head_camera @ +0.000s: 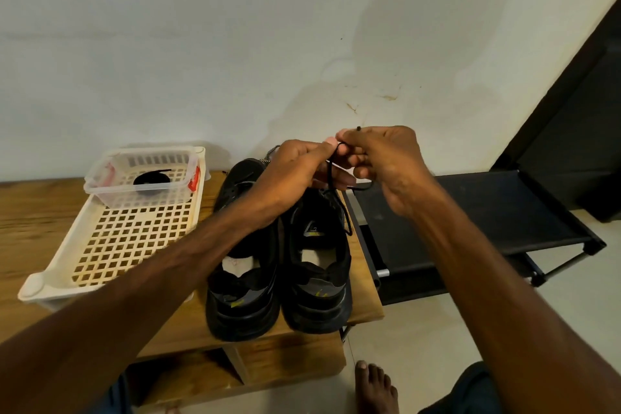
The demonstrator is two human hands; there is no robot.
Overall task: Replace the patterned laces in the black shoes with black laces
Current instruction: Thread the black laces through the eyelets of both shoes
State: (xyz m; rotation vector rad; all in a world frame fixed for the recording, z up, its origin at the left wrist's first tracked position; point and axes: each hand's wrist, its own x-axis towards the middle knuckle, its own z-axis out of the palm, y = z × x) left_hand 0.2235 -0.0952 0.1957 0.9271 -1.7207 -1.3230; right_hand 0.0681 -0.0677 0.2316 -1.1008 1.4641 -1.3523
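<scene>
— Fingers point(346, 136) status: both sets curled, pinching 1 black lace point(331, 175) between left hand point(299, 165) and right hand point(386, 165). Hands almost touching, held above the shoe toes.
— Lace routing?
— Tip sticks up over the right hand. The rest drops to the right shoe point(319, 262), with a loose end lying along that shoe's right side.
— Other shoe?
— Left shoe point(242, 279) sits just beside it, heels toward the camera. Both are on the wooden tabletop point(33, 212). Patterned lace point(271, 155) shows at its toe, behind the left hand.
— Anything else?
— 1 coiled lace point(151, 181), black, in a clear container point(111, 198) at the far end of a cream perforated tray point(100, 245), left of the shoes.
</scene>
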